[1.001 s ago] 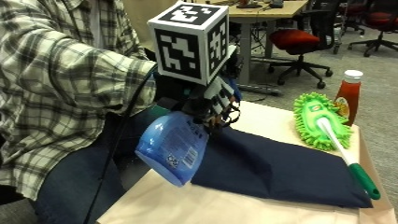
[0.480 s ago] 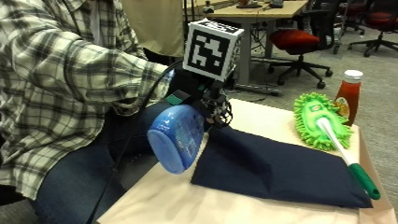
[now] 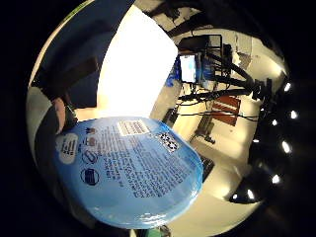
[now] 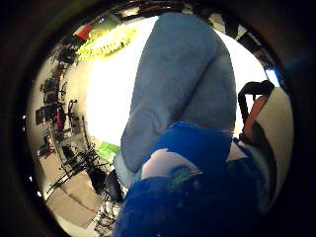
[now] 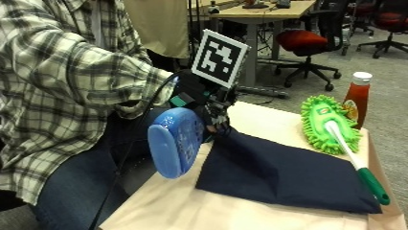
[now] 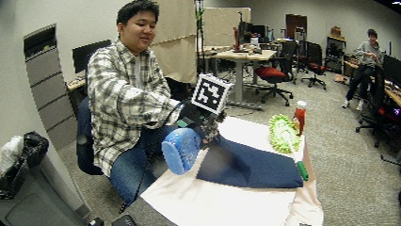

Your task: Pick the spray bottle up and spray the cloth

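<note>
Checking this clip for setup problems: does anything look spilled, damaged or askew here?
No spill or damage shows. The gloved right hand holds the blue spray bottle tipped sideways above the table edge beside the dark cloth, base outward.

Plaid grey-and-white flannel shirt, blue jeans, and a black glove on the right hand (image 5: 203,98), apparently strapped

Site: open-plan office or lab | Evidence: red swivel chairs (image 5: 305,40) on castors; desks (image 6: 241,54) with monitors (image 6: 244,28); grey carpet floor (image 6: 351,155); filing cabinet (image 6: 47,70) at wall; partition screens (image 6: 179,47); camera tripods and cabling (image 3: 217,81) beside the bench (image 5: 185,211)
</note>
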The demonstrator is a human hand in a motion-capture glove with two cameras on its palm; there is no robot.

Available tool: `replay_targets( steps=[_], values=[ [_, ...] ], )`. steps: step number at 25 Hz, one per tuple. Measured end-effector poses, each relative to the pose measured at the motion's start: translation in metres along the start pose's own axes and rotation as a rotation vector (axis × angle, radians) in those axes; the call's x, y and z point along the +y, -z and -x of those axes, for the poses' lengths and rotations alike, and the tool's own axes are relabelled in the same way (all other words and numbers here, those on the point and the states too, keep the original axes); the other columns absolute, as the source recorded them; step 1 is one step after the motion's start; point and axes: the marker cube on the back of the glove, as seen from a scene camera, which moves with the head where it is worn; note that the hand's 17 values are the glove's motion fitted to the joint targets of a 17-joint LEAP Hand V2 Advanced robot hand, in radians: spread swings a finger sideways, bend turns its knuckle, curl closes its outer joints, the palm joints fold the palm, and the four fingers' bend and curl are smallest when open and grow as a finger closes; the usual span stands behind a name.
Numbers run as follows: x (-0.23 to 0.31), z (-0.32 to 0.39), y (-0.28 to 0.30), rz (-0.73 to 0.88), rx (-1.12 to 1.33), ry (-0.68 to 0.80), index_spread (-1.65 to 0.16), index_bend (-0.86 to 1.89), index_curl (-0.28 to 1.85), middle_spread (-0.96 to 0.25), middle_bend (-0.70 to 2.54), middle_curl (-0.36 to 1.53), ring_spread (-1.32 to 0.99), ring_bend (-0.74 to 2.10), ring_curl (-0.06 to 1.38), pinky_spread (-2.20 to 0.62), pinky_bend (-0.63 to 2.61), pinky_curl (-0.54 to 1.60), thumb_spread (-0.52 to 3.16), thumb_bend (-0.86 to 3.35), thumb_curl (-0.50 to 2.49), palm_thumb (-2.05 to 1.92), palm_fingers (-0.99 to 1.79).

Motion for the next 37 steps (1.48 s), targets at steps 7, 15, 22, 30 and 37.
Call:
replay_targets(
  steps=[7,15,22,30,37],
  values=[
    [0.000,0.001,-0.004,0.005,0.069,0.001,-0.27,0.44,0.62,-0.11,0.66,0.50,-0.23,0.52,0.46,-0.16,0.23,0.39,-0.31,-0.03,0.66,1.07,1.34],
    [0.001,-0.005,0.008,-0.090,-0.167,0.027,-0.27,0.44,0.62,-0.11,0.65,0.49,-0.23,0.51,0.46,-0.16,0.24,0.40,-0.32,-0.03,0.65,1.07,1.34],
    [0.014,-0.022,0.035,-0.352,-0.648,0.095,-0.27,0.44,0.62,-0.11,0.64,0.49,-0.23,0.52,0.46,-0.16,0.25,0.40,-0.31,-0.03,0.65,1.08,1.33],
    [0.041,-0.028,0.062,-0.598,-1.246,0.258,-0.27,0.44,0.62,-0.11,0.64,0.49,-0.22,0.52,0.46,-0.15,0.23,0.40,-0.29,-0.01,0.66,1.10,1.32],
    [0.054,-0.002,0.083,-0.610,-1.587,0.426,-0.27,0.43,0.62,-0.11,0.65,0.50,-0.21,0.52,0.46,-0.15,0.23,0.41,-0.28,-0.02,0.67,1.12,1.30]
  ],
)
